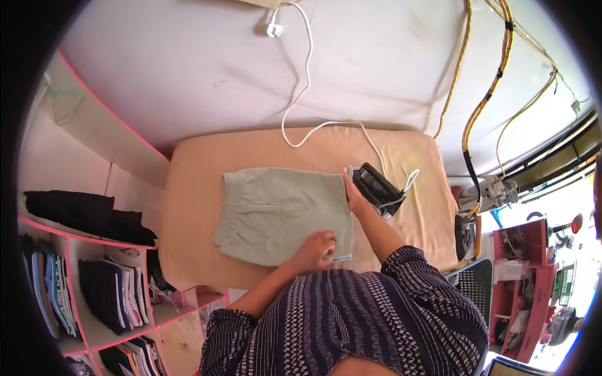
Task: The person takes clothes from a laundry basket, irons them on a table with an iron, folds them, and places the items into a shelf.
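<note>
Pale green shorts (282, 211) with a gathered elastic waistband at the left lie folded on a padded surface covered in tan cloth (193, 188). My left hand (316, 249) rests on the shorts near the lower hem corner, its fingers curled; whether they pinch the fabric cannot be seen. At the upper part of the right hem is my right hand (352, 191), extended along the edge, with nothing visibly gripped. Right beside it, an iron (378, 188) with a black body and a white cord (308, 70) sits tilted on the tan cloth.
Shelves (75, 282) with folded clothes stand at the left, dark cloth (84, 211) on top. A wall lies beyond the padded surface, with a loose white plug (274, 29) near its top. Yellow hoses (484, 89) hang at the right, above a chair (475, 282).
</note>
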Demonstrator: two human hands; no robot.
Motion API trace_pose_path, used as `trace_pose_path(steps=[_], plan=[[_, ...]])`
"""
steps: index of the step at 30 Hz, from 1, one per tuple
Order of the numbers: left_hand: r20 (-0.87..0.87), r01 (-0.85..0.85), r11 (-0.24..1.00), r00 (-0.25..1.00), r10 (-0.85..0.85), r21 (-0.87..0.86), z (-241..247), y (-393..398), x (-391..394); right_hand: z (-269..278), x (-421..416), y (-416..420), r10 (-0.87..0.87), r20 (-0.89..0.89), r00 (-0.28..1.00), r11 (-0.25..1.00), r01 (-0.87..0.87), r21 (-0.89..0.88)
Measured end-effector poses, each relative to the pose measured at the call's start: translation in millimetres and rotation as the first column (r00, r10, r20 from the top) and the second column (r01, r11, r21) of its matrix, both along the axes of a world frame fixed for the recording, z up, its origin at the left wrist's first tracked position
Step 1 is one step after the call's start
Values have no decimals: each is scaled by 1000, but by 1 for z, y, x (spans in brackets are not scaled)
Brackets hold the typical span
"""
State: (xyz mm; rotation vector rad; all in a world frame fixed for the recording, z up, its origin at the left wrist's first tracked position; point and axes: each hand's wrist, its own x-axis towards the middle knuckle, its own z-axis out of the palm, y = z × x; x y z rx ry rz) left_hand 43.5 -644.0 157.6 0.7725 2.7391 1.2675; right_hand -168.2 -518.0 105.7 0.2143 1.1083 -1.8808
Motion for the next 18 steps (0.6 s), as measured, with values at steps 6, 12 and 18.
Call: trace_pose_path(steps=[6, 12, 18], plan=[[39, -37, 996, 999, 34, 82, -40, 6, 2, 15, -9, 6, 217, -485, 847, 933, -35, 357], [107, 72, 985, 990, -90, 158, -68, 25, -3, -24, -40, 11, 488, -697, 526, 615, 360, 702], [178, -25, 995, 984, 8, 95, -73, -7, 1, -2, 47, -24, 582, -797, -163, 694, 609, 383]])
